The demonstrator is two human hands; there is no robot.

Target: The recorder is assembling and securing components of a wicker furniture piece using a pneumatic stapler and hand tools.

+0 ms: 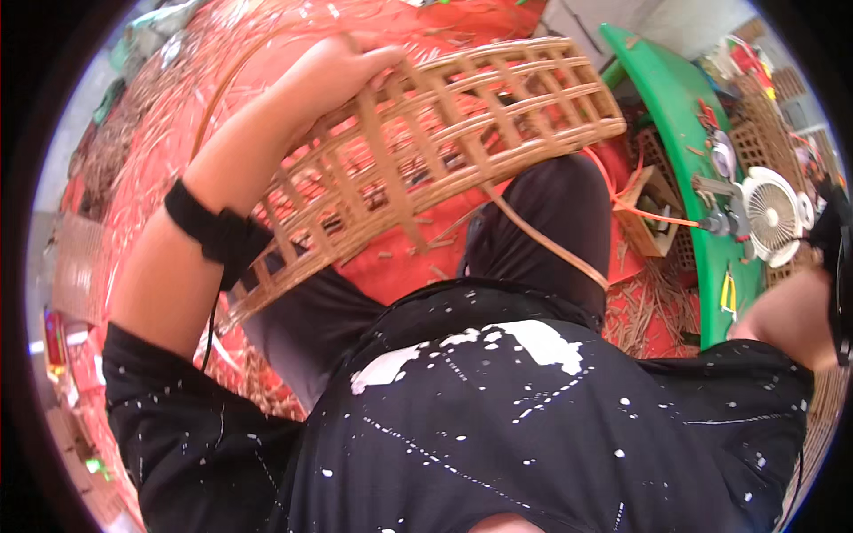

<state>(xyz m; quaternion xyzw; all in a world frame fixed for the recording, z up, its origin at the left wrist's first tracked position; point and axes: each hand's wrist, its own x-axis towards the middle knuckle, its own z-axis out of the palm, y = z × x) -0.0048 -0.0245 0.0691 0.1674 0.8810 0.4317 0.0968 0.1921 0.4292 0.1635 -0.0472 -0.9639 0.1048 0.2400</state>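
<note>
Above the person's lap, a curved lattice basket frame of flat, pale cane strips lies tilted, one loose strip trailing down over the dark trousers. Left hand, arm raised and bent, clasps its upper rim. Right hand is cut off at the picture's edge, its grip unreadable, by a small white fan.

Packages: you have one open cardboard box, brown and roughly square, standing on the red floor mat just beside the left edge of the green table, with dark contents too small to tell. Labels, signs, screens: none that you can make out.
</note>
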